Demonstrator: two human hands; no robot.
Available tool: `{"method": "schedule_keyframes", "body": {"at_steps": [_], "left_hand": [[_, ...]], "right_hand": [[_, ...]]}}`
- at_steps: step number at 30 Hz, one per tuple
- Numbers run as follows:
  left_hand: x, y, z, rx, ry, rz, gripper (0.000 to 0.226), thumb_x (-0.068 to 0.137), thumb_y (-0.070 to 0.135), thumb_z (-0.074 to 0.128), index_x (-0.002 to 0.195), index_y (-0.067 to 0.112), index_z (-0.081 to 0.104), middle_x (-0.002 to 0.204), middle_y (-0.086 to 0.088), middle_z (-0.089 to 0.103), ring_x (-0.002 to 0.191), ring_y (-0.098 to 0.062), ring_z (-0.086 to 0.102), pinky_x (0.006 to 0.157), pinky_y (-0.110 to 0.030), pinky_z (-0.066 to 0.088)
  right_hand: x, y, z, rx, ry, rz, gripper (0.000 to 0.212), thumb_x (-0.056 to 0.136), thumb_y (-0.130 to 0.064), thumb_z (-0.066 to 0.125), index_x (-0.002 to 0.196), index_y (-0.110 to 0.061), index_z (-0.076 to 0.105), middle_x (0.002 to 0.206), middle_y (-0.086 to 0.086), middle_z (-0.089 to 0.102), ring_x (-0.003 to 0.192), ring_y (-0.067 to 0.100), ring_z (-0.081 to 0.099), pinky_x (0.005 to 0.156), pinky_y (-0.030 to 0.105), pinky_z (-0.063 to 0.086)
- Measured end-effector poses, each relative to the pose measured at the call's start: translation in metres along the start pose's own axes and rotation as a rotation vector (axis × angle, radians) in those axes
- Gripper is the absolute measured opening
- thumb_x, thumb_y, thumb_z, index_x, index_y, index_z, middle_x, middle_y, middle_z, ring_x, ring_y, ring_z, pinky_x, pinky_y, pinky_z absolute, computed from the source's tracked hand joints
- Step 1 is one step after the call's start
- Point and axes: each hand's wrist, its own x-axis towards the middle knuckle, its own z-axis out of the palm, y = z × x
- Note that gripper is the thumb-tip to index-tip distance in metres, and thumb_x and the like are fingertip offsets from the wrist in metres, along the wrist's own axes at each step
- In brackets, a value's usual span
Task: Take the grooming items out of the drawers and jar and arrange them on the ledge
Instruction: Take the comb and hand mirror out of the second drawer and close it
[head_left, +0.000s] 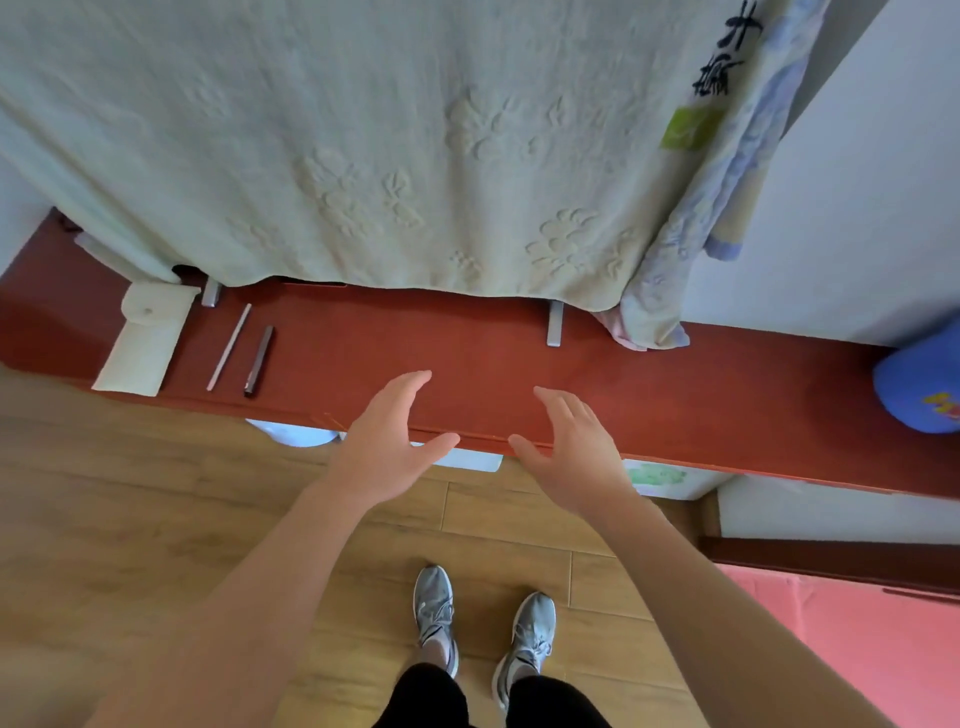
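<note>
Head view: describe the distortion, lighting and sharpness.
Head view: wide-angle distortion bows the red ledge across the frame; head view: the light is soft and even, with no glare or hard shadows on the pale towel; head view: the picture is mildly soft overall, and the blue object is cropped at the right edge and looks blurrier.

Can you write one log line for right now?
left hand open, empty | right hand open, empty | both over ledge edge | on ledge: white pouch, thin white stick, dark stick
</note>
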Motion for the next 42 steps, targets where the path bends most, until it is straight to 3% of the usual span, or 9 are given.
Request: {"method": "schedule_keyframes", "body": {"at_steps": [6,11,14,18,24,29,35,38,42], "left_hand": [[-0.007,-0.026,0.029,-0.149,-0.033,-0.102,0.074,0.080,0.042,0.078,0.143,0.030,0.043,0.131,0.017,0.050,0.114,0.002,0.050,0.094,-0.024,0.045],[-0.007,-0.056,0.060,-0.289,-0.124,-0.252,0.069,0.080,0.041,0.080,0.138,0.028,0.047,0.121,0.015,0.056,0.106,0.000,0.058,0.092,-0.027,0.051],[0.002,-0.077,0.085,-0.369,-0.146,-0.355,0.082,0.079,0.041,0.081,0.145,0.022,0.037,0.123,0.011,0.057,0.107,-0.002,0.060,0.090,-0.031,0.052],[0.018,-0.097,0.115,-0.552,-0.079,-0.525,0.095,0.081,0.032,0.081,0.153,0.013,0.022,0.127,0.003,0.058,0.107,-0.005,0.060,0.076,-0.020,0.046],[0.046,-0.134,0.157,-0.763,0.025,-0.636,0.121,0.074,0.038,0.087,0.158,0.014,0.004,0.134,0.005,0.057,0.113,-0.009,0.060,0.102,-0.035,0.043],[0.064,-0.151,0.177,-0.981,0.084,-0.644,0.140,0.052,0.044,0.089,0.159,0.020,0.002,0.129,0.003,0.059,0.115,-0.006,0.062,0.110,-0.039,0.042],[0.075,-0.158,0.192,-1.302,0.218,-0.567,0.105,0.084,-0.001,0.074,0.159,0.022,0.004,0.139,-0.014,0.048,0.096,0.000,0.069,0.111,-0.038,0.041],[0.083,-0.163,0.197,-1.457,0.258,-0.540,0.097,0.078,-0.005,0.073,0.154,0.019,0.019,0.104,-0.006,0.062,0.091,-0.009,0.067,0.108,-0.039,0.046],[0.081,-0.161,0.200,-1.522,0.263,-0.508,0.070,0.084,-0.007,0.066,0.139,0.020,0.033,0.083,0.002,0.067,0.089,-0.013,0.063,0.106,-0.040,0.046]], "right_hand": [[-0.009,0.019,0.038,0.150,-0.053,0.160,0.067,0.086,-0.051,0.065,0.142,-0.020,0.043,0.132,-0.008,0.053,0.121,0.011,0.051,0.099,0.032,0.044],[-0.015,0.043,0.081,0.263,-0.098,0.337,0.055,0.082,-0.052,0.069,0.125,-0.024,0.053,0.113,-0.012,0.058,0.107,0.010,0.057,0.085,0.029,0.046],[-0.014,0.058,0.109,0.362,-0.112,0.430,0.067,0.081,-0.055,0.070,0.134,-0.021,0.048,0.115,-0.013,0.059,0.105,0.007,0.057,0.088,0.028,0.048],[-0.005,0.080,0.144,0.479,-0.083,0.548,0.083,0.079,-0.054,0.073,0.143,-0.014,0.038,0.126,-0.005,0.058,0.107,0.010,0.058,0.087,0.027,0.047],[0.018,0.103,0.184,0.730,0.025,0.662,0.092,0.080,-0.042,0.076,0.150,-0.010,0.025,0.133,0.000,0.055,0.107,0.011,0.057,0.086,0.026,0.044],[0.033,0.115,0.211,0.944,0.114,0.716,0.099,0.080,-0.036,0.077,0.152,-0.009,0.014,0.140,0.004,0.052,0.118,0.013,0.057,0.084,0.021,0.043],[0.038,0.119,0.224,1.072,0.216,0.724,0.085,0.085,-0.027,0.075,0.149,-0.012,0.021,0.127,-0.006,0.058,0.092,-0.014,0.061,0.066,0.004,0.046],[0.042,0.123,0.226,1.112,0.269,0.716,0.052,0.087,-0.017,0.073,0.128,-0.006,0.043,0.109,-0.010,0.064,0.082,-0.015,0.064,0.064,0.002,0.045],[0.044,0.127,0.232,1.176,0.341,0.727,0.059,0.076,-0.032,0.082,0.121,-0.009,0.051,0.104,-0.005,0.070,0.090,0.002,0.068,0.086,0.026,0.050]]}}
